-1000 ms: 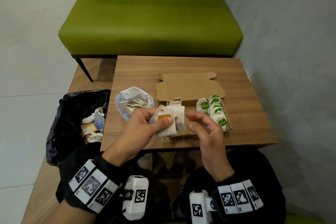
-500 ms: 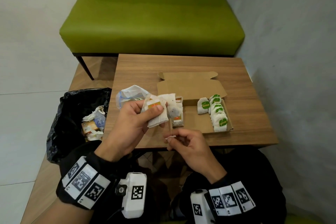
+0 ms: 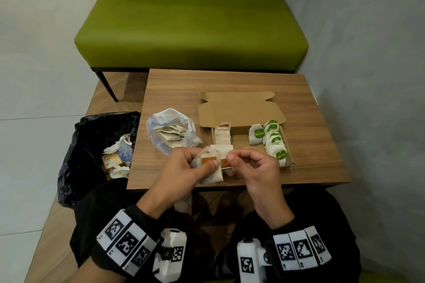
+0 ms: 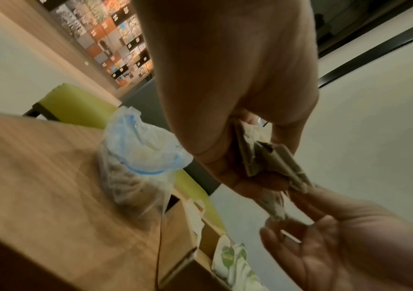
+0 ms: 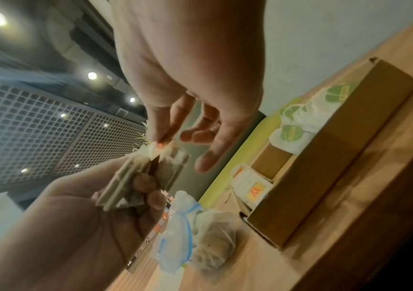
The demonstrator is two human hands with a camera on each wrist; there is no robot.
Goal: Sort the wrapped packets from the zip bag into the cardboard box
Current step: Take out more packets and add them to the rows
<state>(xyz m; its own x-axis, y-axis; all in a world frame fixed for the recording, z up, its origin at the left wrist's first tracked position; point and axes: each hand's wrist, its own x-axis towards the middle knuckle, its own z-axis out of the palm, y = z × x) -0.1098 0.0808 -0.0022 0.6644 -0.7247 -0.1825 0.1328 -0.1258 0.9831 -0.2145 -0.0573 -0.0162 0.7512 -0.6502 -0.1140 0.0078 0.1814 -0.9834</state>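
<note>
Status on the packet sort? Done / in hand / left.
Done: a row of green-label packets fills the cardboard box on its right side, orange-label packets its left. In hand: the left hand grips a small stack of orange-label packets; the right hand pinches one. Left: the zip bag holds more.

Black sleeves (image 3: 108,209), white coded wristbands (image 3: 125,244), wrist cameras (image 3: 170,257).
</note>
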